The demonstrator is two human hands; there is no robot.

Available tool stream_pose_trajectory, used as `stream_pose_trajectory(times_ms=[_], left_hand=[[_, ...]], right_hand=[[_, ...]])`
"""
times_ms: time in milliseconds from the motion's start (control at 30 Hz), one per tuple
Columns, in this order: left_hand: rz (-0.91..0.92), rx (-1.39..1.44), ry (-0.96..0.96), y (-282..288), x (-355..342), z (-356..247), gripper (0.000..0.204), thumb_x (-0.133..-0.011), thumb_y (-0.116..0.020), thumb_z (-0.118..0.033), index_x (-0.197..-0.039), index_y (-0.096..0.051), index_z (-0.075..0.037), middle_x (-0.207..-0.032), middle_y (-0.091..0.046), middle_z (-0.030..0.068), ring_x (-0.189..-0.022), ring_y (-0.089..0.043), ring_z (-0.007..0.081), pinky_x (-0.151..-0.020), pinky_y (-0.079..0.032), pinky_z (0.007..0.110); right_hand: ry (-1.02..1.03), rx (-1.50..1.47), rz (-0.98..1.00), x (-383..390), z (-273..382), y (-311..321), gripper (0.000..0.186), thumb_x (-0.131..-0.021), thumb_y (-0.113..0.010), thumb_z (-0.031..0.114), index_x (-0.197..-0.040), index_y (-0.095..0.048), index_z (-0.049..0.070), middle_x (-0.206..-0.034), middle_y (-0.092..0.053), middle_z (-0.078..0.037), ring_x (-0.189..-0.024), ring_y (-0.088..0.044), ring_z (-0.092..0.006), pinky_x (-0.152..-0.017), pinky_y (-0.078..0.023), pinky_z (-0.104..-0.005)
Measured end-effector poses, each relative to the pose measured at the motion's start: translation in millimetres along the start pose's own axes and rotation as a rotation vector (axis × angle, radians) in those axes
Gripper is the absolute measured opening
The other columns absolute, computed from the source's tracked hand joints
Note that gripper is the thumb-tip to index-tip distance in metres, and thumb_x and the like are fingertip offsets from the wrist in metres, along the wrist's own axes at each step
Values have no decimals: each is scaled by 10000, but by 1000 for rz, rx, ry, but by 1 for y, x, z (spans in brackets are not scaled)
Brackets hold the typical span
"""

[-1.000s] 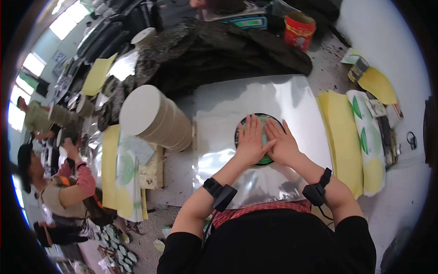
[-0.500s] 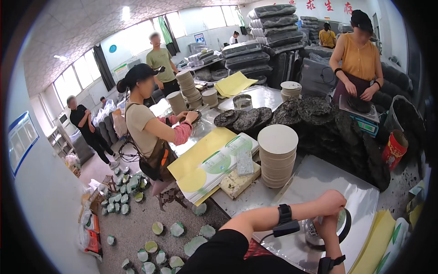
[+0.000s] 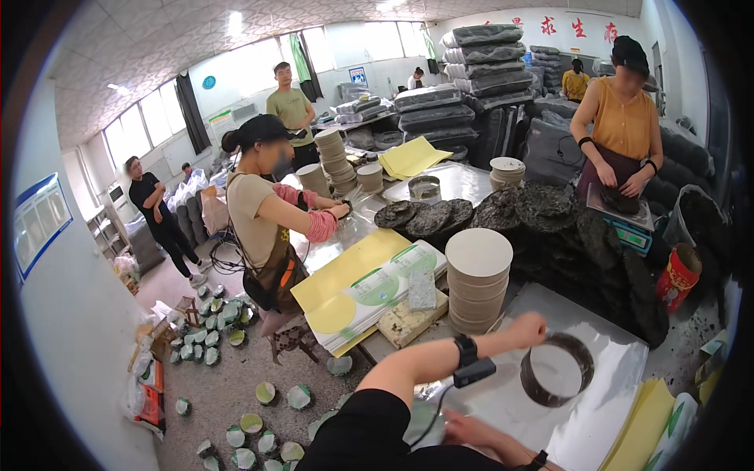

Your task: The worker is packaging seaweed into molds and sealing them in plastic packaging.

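Above the metal-covered tabletop (image 3: 613,392), my left hand (image 3: 525,330) is curled into a fist; whatever it may hold is hidden. Just right of it and below stands a metal ring (image 3: 585,363), its middle showing the shiny surface beneath. Low in the view, my right hand (image 3: 471,431) stretches leftward, its fingers smeared by motion. A blurred pale-green wrapped-looking thing (image 3: 422,418) lies left of these fingers, partly behind my left arm; whether they touch it I cannot tell.
A stack of round pale discs (image 3: 477,275) stands beyond my left forearm, beside a yellowish block (image 3: 408,320). Dark pressed cakes (image 3: 609,271) pile up at the back right. Yellow sheets (image 3: 640,428) lie at right. Several green-white packets (image 3: 299,396) are on the floor. Co-workers work across the table.
My hands have parted from the ring. My left hand moved left and up; my right moved left toward the table's near edge. The ring now stands alone, the green-topped piece gone from it.
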State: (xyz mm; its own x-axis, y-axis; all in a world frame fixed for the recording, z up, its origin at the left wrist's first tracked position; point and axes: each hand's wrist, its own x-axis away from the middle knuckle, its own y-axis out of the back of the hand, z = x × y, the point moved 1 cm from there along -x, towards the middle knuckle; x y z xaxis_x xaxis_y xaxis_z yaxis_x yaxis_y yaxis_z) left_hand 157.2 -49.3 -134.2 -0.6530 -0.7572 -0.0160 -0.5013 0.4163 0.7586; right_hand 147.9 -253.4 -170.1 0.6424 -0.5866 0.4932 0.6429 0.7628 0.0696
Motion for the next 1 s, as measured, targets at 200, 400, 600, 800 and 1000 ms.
stream_pose_trajectory(times_ms=[200,400,600,800,1000], left_hand=[[-54,100,-91,-24,101,83,306,-842,-522,-134,-1120,-547,-7,-1052,-597,207,-974,-576,355,-843,-462,411],[38,44,431,-24,191,118,427,-831,-560,-241,-1153,-528,37,-1174,-530,239,-1082,-516,374,-936,-420,411],[-94,-3,465,-27,164,135,609,-800,-616,-431,-1174,-525,41,-1071,-602,280,-1010,-586,385,-882,-456,442],[-132,-113,372,-32,170,130,518,-858,-563,-418,-1116,-503,27,-919,-635,258,-881,-611,413,-749,-477,481],[-112,-99,372,-42,186,129,442,-891,-529,-356,-1111,-482,25,-887,-625,266,-861,-605,425,-727,-472,486]], right_hand=[[631,471,-1023,99,-106,89,173,-864,-562,179,-941,-632,40,-811,-662,-58,-810,-609,-171,-703,-491,-304],[-391,1104,-1345,213,-173,74,544,-842,-577,329,-1184,-495,-86,-1190,-521,-252,-1062,-519,-371,-930,-388,-488],[-813,648,-1463,192,-198,85,597,-882,-503,211,-1362,-317,-94,-1415,-295,-306,-1332,-263,-418,-1138,-155,-449],[-601,592,-1671,189,-235,99,672,-852,-575,280,-1334,-327,-118,-1323,-398,-323,-1237,-361,-448,-1059,-279,-474],[-644,706,-1699,192,-229,76,644,-848,-553,268,-1311,-341,-126,-1261,-450,-305,-1121,-436,-438,-992,-335,-480]])
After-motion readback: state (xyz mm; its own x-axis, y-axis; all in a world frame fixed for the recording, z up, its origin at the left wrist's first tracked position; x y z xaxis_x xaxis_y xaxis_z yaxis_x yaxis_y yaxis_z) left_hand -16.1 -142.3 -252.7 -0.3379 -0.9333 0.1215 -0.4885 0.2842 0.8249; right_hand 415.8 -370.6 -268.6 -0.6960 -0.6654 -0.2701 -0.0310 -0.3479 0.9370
